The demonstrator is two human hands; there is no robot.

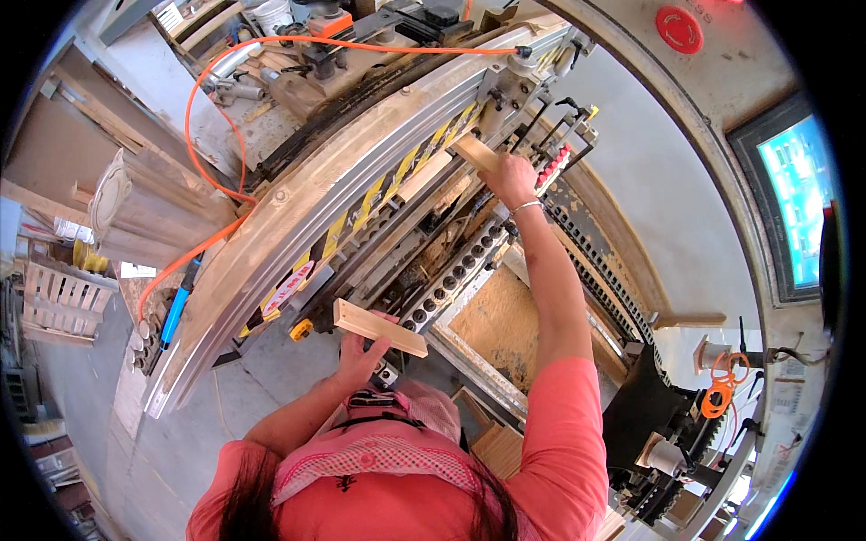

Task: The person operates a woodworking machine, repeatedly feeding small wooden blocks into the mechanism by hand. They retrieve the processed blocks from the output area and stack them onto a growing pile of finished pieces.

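Note:
My left hand [360, 357] is closed around a short pale wooden block [377, 328], held in front of my body near the machine's close end. Farther off, my right hand [512, 183] reaches over the machine and grips a second wooden piece [473, 151] by its near end. That piece is beside the yellow-and-black striped rail [365, 216]. Another pale wood strip [424, 177] lies along the rail, just left of the piece in my right hand. A row of dark round rollers [451, 281] runs between my two hands.
Sawdust fills a tray [494, 326] under my right forearm. An orange hose [189, 126] loops over the machine's left side. On the right are a lit screen [794, 194], a red stop button [678, 30] and orange-handled scissors [719, 394]. A blue tool [180, 305] stands at the left.

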